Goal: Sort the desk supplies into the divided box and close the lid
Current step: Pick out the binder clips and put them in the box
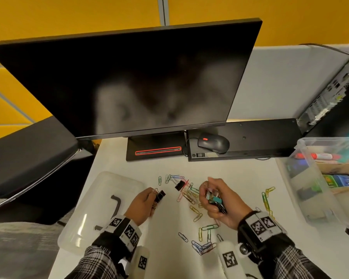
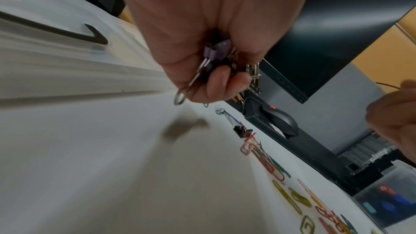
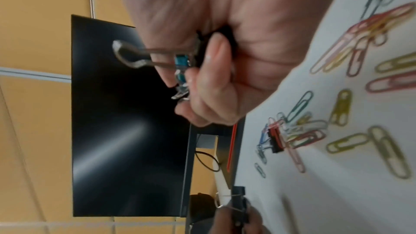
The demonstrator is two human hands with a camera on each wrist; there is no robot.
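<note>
My left hand (image 1: 142, 206) is curled round a small bunch of binder clips (image 2: 221, 56), one purple, their wire handles poking out below the fingers. My right hand (image 1: 220, 204) grips another bunch, with a teal clip (image 1: 215, 199) showing among the fingers. Between the two hands a lone black binder clip (image 1: 179, 185) lies on the white desk (image 1: 240, 174) among scattered coloured paper clips (image 1: 201, 234). The clear lid (image 1: 109, 190) lies flat just left of my left hand; the divided box (image 1: 310, 178) stands at the right edge, well apart.
</note>
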